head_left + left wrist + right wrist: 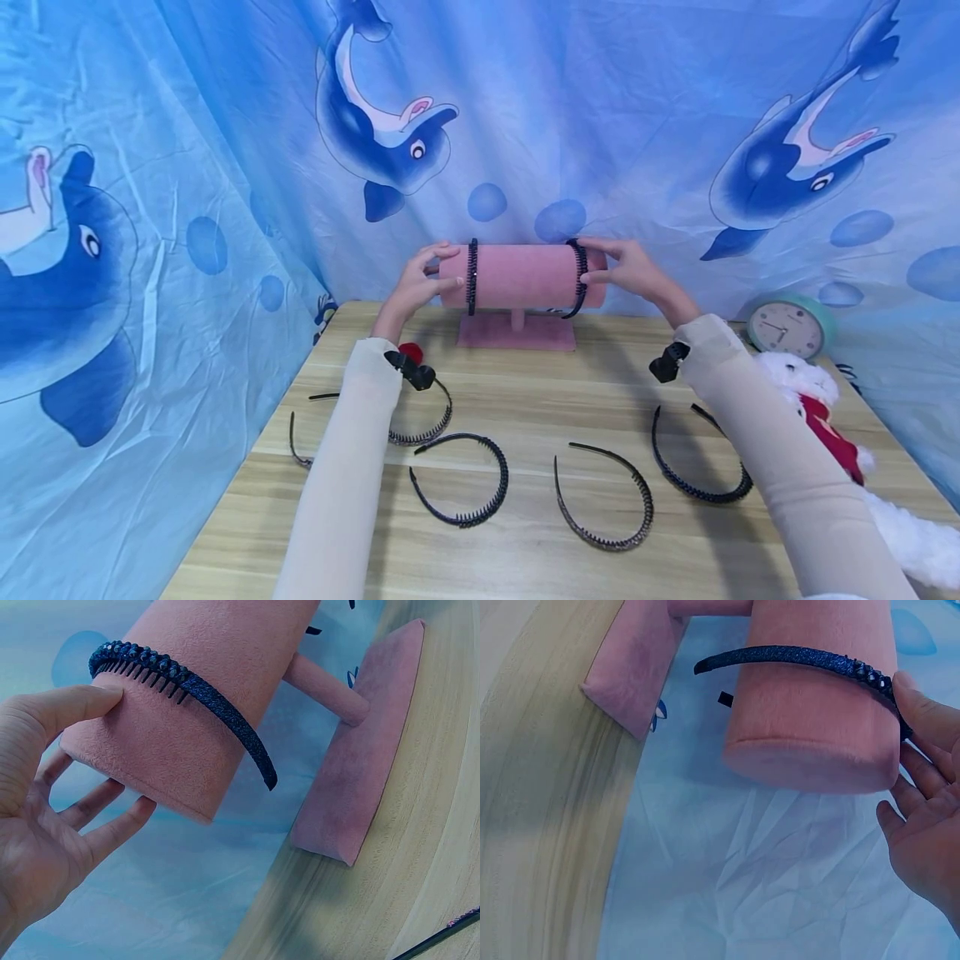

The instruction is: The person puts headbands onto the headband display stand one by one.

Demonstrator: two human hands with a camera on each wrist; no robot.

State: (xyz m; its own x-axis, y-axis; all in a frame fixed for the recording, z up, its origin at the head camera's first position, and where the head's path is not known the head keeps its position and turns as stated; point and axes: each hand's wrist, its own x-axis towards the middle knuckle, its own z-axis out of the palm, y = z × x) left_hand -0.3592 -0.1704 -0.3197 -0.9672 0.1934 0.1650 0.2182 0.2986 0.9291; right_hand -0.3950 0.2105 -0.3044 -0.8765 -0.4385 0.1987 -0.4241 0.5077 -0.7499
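A pink headband display stand (525,275), a padded roll on a post and flat base, stands at the back. Two dark, toothed headbands circle it: the left headband (472,279) and the right headband (581,279), which slants slightly. At the roll's left end, my left hand (414,282) grips it, its thumb on the front and its other fingers past the end, as the left wrist view shows. My right hand (632,265) pinches the right headband, the thumb against its beaded part in the right wrist view. Some right fingertips are hidden behind the roll.
Several more headbands lie on the wooden table (525,400), among them one near the middle (501,483) and one at right (712,498). A green clock (786,329) and a white plush toy (795,379) occupy the right side. A dolphin-print curtain (517,125) hangs behind.
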